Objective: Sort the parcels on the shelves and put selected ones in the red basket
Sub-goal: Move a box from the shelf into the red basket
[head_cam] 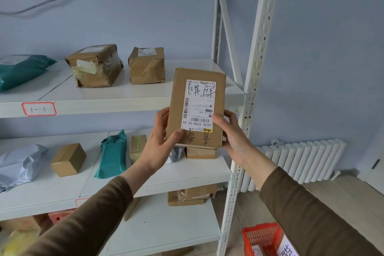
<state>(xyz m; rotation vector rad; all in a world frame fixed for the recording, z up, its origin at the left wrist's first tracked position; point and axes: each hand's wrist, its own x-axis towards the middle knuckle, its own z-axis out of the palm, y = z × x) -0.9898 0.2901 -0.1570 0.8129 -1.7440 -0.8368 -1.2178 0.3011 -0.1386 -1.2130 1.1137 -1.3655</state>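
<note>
I hold a flat brown cardboard parcel [220, 89] with a white shipping label upright in front of the shelves. My left hand [160, 141] grips its lower left edge, thumb on the front. My right hand [232, 133] grips its lower right edge, thumb across the label's corner. The red basket [259, 237] stands on the floor at the lower right, partly hidden by my right sleeve, with a small parcel inside.
The white shelf unit [124, 97] holds two taped brown boxes [95, 66] [146, 65] and a teal bag [18, 70] on top. The middle shelf carries a grey bag [18, 164], a small box [68, 159] and a teal bag [113, 155]. A white radiator [301, 162] lines the right wall.
</note>
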